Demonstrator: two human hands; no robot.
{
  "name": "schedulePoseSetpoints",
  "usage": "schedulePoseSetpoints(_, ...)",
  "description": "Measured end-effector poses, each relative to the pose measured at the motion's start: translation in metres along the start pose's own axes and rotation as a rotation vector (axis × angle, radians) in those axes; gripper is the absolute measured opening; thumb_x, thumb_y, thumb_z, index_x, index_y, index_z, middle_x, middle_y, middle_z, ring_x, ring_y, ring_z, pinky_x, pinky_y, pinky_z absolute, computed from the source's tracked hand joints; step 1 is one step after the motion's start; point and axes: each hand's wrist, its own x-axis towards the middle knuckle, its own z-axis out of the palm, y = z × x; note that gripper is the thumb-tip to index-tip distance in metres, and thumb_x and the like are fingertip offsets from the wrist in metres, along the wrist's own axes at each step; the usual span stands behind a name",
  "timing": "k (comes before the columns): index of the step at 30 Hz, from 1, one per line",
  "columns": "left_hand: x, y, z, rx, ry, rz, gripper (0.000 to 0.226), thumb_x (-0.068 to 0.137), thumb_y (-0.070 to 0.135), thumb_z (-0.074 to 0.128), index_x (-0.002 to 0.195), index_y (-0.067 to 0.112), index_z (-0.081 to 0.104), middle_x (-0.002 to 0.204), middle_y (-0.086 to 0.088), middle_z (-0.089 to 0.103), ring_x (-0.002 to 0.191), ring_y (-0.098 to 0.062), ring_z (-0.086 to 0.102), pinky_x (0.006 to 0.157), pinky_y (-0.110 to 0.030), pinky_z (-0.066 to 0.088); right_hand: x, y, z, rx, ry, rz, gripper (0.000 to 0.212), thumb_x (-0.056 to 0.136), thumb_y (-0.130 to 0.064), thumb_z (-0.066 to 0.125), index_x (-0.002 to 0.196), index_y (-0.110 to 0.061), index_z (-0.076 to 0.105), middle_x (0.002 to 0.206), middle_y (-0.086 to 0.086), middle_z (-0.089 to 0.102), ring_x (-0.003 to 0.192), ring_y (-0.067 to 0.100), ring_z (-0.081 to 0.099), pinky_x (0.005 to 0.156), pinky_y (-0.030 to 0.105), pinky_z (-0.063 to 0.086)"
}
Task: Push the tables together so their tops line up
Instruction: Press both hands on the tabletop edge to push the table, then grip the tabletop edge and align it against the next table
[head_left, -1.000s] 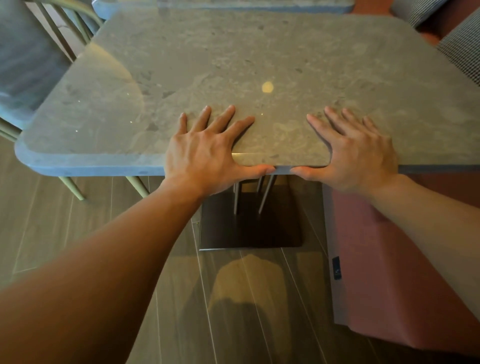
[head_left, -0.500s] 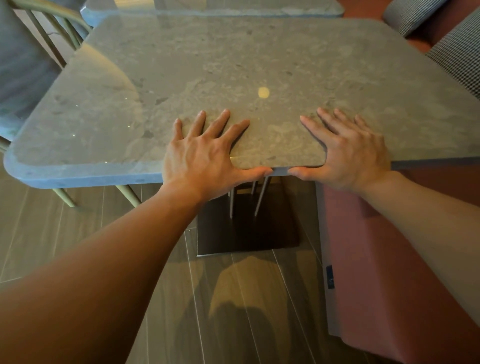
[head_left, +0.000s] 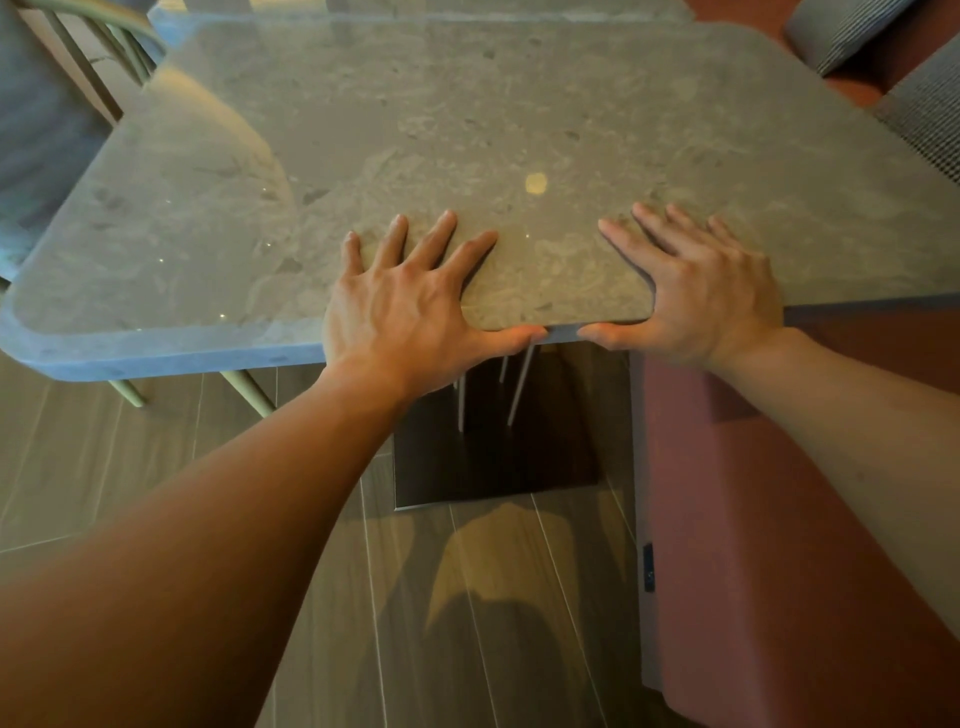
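Hands lay flat on the near table (head_left: 467, 119): left hand (head_left: 400, 306) and right hand (head_left: 701, 291) wide open, fingers spread on top, thumbs hooked on the near edge. Far table (head_left: 415, 8) sat straight ahead, just past the far edge. Gap btwn them looked nearly gone, so push fwd.

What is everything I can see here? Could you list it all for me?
Grey stone-look near table: one, grey, centre, under both hands.
Second grey tabletop: one, grey, top edge, just beyond the near table.
Dark square metal table base: one, dark, on the floor below the near table.
Pale green wooden chair: one, green frame, upper left.
Dusty red upholstered bench: one, red, right.
Checked grey cushions: two, grey, upper right.
Wood plank floor: brown, bottom.
Left hand: flat on the near edge.
Right hand: flat on the near edge.
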Motion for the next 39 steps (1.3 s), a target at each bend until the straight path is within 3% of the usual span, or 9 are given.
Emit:
schedulePoseSetpoints(22,0.001,0.001,0.007,-0.013,-0.001,0.002,0.119,0.067,0.109,0.001,0.164,0.045,0.02,0.177,0.001,0.024,0.162,-0.038,0.022,0.126,-0.07,0.016,0.0,0.009,0.007,-0.021,0.078,-0.039,0.122,0.07,-0.108,0.021,0.157,-0.028,0.048,0.16,0.017,0.052,0.146,0.044,0.051,0.116,0.066,0.041)
schedulePoseSetpoints(24,-0.001,0.0,0.005,-0.045,-0.049,-0.007,0.117,0.068,0.11,0.005,0.164,0.045,0.02,0.177,0.001,0.022,0.163,-0.038,0.019,0.127,-0.07,0.011,0.0,0.005,0.0,-0.032,-0.006,-0.007,0.123,0.068,-0.109,0.021,0.16,-0.03,0.044,0.165,0.014,0.046,0.151,0.042,0.044,0.121,0.064,0.035)
schedulePoseSetpoints(26,-0.002,0.0,-0.006,-0.112,-0.179,-0.011,0.114,0.069,0.109,0.012,0.165,0.047,0.015,0.179,0.003,0.012,0.166,-0.035,0.008,0.129,-0.068,0.002,0.002,-0.001,-0.019,-0.002,-0.221,0.043,0.126,0.064,-0.108,0.028,0.166,-0.034,0.029,0.174,0.009,0.028,0.161,0.037,0.026,0.128,0.061,0.021)
schedulePoseSetpoints(28,-0.001,-0.002,-0.043,-0.432,-0.321,-0.052,0.103,0.077,0.1,0.031,0.165,0.046,0.02,0.179,0.005,0.01,0.166,-0.029,0.006,0.131,-0.064,0.001,0.01,-0.017,-0.057,0.132,-0.467,0.107,0.127,0.064,-0.105,0.043,0.168,-0.036,0.019,0.178,0.004,0.013,0.165,0.03,0.011,0.132,0.057,0.013)
schedulePoseSetpoints(29,-0.002,-0.004,-0.066,-0.715,-0.312,-0.097,0.092,0.082,0.09,0.045,0.162,0.046,0.029,0.178,0.007,0.016,0.165,-0.024,0.013,0.132,-0.061,0.008,0.015,-0.025,-0.078,0.278,-0.491,0.145,0.125,0.065,-0.1,0.051,0.167,-0.033,0.023,0.177,0.003,0.017,0.164,0.026,0.015,0.131,0.054,0.018)
schedulePoseSetpoints(30,-0.005,-0.006,-0.093,-0.992,-0.234,-0.135,0.081,0.086,0.08,0.057,0.158,0.045,0.039,0.176,0.01,0.024,0.162,-0.017,0.021,0.132,-0.054,0.02,0.018,-0.034,-0.105,0.461,-0.394,0.178,0.118,0.07,-0.095,0.058,0.164,-0.03,0.033,0.174,0.003,0.028,0.161,0.022,0.025,0.129,0.049,0.025)
schedulePoseSetpoints(32,-0.017,-0.013,-0.156,-1.261,-0.019,-0.111,0.065,0.089,0.071,0.067,0.148,0.048,0.049,0.169,0.018,0.037,0.157,-0.004,0.031,0.126,-0.032,0.032,0.018,-0.052,-0.17,0.802,0.014,0.239,0.097,0.08,-0.086,0.061,0.153,-0.025,0.05,0.158,0.002,0.052,0.146,0.011,0.046,0.121,0.035,0.039)
schedulePoseSetpoints(34,-0.031,-0.018,-0.215,-1.428,0.059,-0.059,0.065,0.089,0.073,0.067,0.147,0.05,0.05,0.164,0.022,0.044,0.156,-0.002,0.035,0.123,-0.031,0.035,0.011,-0.071,-0.234,1.062,0.309,0.224,0.092,0.085,-0.087,0.054,0.148,-0.021,0.052,0.15,0.002,0.06,0.142,0.012,0.055,0.119,0.031,0.042)
schedulePoseSetpoints(39,-0.049,-0.018,-0.325,-1.55,0.042,0.17,0.085,0.087,0.076,0.066,0.153,0.028,0.042,0.167,0.007,0.043,0.157,-0.019,0.039,0.125,-0.046,0.036,-0.024,-0.108,-0.351,1.087,0.412,0.175,0.107,0.09,-0.084,0.046,0.152,0.003,0.045,0.159,0.017,0.05,0.152,0.027,0.045,0.126,0.049,0.036)
